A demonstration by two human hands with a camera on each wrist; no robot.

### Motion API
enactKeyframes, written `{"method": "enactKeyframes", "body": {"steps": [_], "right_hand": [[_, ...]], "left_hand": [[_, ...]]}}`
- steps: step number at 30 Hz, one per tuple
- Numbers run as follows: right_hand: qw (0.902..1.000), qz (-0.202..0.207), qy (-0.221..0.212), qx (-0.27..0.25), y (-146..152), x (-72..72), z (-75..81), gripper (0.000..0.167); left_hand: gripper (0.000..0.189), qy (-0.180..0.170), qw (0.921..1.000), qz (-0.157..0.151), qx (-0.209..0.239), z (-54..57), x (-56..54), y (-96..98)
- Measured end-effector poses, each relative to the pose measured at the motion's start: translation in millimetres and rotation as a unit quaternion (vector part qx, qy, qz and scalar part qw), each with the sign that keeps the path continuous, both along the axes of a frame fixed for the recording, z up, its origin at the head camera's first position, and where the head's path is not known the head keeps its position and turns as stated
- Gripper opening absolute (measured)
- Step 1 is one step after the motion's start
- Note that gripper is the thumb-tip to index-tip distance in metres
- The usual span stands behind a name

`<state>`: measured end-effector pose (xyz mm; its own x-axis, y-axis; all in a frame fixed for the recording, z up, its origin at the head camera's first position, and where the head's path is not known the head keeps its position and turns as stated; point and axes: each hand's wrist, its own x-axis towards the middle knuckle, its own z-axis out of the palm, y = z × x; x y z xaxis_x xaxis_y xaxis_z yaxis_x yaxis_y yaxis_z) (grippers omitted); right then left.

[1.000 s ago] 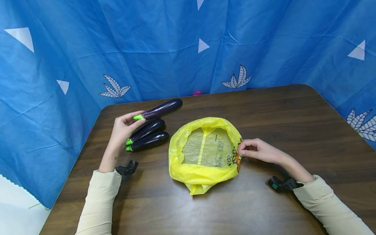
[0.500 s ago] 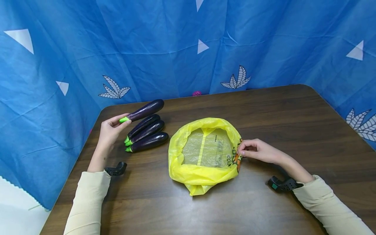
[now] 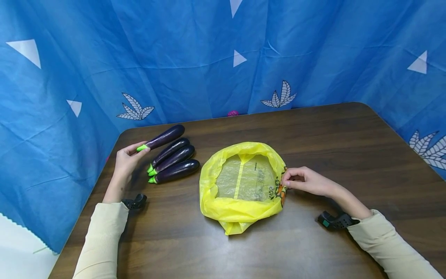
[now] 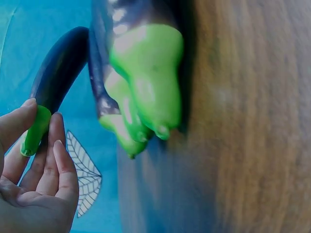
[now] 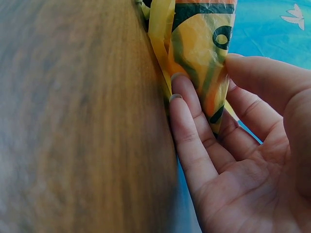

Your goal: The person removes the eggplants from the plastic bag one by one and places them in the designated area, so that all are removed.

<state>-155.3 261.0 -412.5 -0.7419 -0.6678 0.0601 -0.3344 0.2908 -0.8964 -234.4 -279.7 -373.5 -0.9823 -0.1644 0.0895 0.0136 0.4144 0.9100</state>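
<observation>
My left hand (image 3: 127,161) pinches a dark purple eggplant (image 3: 165,137) by its green stem end, thumb on one side and fingers on the other in the left wrist view. Just in front of it, three more eggplants (image 3: 177,170) lie side by side on the table, green ends toward the left. Right of them stands a yellow plastic bag (image 3: 240,209) with its mouth spread wide and its rim folded outward. At the bag's right side, my right hand (image 3: 310,181) pinches the printed edge; the right wrist view shows the plastic (image 5: 201,53) between thumb and fingers.
The dark wooden table (image 3: 348,147) reaches back to a blue curtain (image 3: 195,58) with white leaf and triangle prints. A black wrist device (image 3: 336,220) sits below the right hand, and another black wrist device (image 3: 135,202) below the left.
My left hand has carried the pinched eggplant leftward and then lowered it toward the table behind the other three. The right hand stays at the bag's edge.
</observation>
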Motion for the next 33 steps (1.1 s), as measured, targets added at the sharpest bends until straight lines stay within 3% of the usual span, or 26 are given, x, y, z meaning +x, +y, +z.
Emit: {"method": "enactKeyframes", "body": {"steps": [13, 22, 27, 33], "right_hand": [[0.9999, 0.0, -0.011, -0.003, 0.6, -0.2, -0.5, 0.01], [0.9999, 0.006, -0.009, -0.006, 0.9, -0.7, -1.2, 0.01], [0.9999, 0.009, -0.009, -0.006, 0.9, -1.2, -1.8, 0.01], [0.9999, 0.006, -0.009, -0.001, 0.6, -1.0, -0.1, 0.01]], "left_hand": [[0.057, -0.039, 0.999, 0.01, -0.019, -14.1, -5.2, -11.9], [0.058, -0.056, 0.9972, -0.023, -0.044, -19.1, -6.7, -19.1], [0.054, -0.057, 0.9895, -0.072, -0.111, -22.3, -8.1, -24.1], [0.043, -0.027, 0.9675, -0.099, -0.231, -20.3, -9.7, -22.5]]}}
